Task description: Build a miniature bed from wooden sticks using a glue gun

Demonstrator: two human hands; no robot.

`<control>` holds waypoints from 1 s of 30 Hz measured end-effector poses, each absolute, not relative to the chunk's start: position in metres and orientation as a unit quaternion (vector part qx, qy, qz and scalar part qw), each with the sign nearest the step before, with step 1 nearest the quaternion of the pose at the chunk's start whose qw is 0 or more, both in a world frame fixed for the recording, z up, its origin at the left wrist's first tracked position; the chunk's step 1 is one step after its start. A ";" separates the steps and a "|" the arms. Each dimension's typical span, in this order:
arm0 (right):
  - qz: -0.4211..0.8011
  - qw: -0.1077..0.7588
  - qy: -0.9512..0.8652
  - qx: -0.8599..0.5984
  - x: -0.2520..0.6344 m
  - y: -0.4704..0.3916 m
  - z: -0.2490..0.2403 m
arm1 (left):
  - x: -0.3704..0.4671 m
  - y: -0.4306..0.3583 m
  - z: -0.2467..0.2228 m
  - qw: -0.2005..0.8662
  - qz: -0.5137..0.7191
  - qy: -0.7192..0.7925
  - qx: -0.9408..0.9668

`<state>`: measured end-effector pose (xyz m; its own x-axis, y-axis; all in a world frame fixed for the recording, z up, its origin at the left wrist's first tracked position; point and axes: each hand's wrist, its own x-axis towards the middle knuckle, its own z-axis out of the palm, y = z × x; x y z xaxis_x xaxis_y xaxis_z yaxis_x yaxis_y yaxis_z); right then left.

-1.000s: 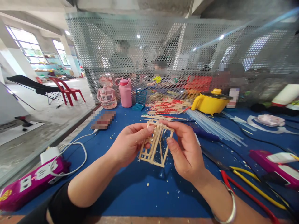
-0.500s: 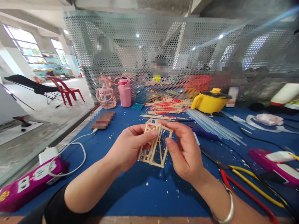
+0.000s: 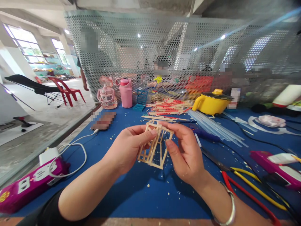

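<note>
A small open frame of thin pale wooden sticks (image 3: 152,154) is held tilted above the blue table (image 3: 141,201). My left hand (image 3: 131,142) grips its left side, with the thumb across the upper sticks and the other fingers behind. My right hand (image 3: 185,150) pinches the frame's upper right corner between thumb and fingers. Part of the frame's left side is hidden by my left hand. Beyond the hands lies a pile of sticks, many with red marks (image 3: 168,106).
Clear plastic sticks (image 3: 216,127), pliers with red and yellow handles (image 3: 223,168) and a yellow pot (image 3: 211,103) are on the right. A phone (image 3: 104,121), a purple power strip (image 3: 35,180), and pink bottles (image 3: 126,94) stand left. A perforated screen (image 3: 145,44) rises behind.
The wooden frame has tilted slightly, its lower end shifting a little left. Behind the screen at the left, a person has moved left, and an arm now shows past its edge.
</note>
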<state>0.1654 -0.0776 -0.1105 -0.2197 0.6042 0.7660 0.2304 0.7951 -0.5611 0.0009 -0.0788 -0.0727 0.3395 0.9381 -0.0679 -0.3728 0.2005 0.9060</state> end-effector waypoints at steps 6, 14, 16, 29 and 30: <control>0.161 0.564 -0.763 -0.273 0.166 -0.077 -0.110 | 0.002 -0.077 -0.073 0.684 0.481 0.340 0.431; 0.159 0.557 -0.767 -0.277 0.167 -0.076 -0.110 | 0.000 -0.074 -0.078 0.678 0.480 0.346 0.437; 0.158 0.562 -0.764 -0.276 0.167 -0.076 -0.110 | -0.002 -0.073 -0.079 0.662 0.479 0.346 0.461; 0.149 0.626 -0.705 -0.299 0.161 -0.071 -0.116 | -0.012 -0.057 -0.083 0.622 0.442 0.358 0.538; 0.141 0.625 -0.706 -0.301 0.161 -0.072 -0.116 | -0.014 -0.056 -0.082 0.615 0.446 0.358 0.543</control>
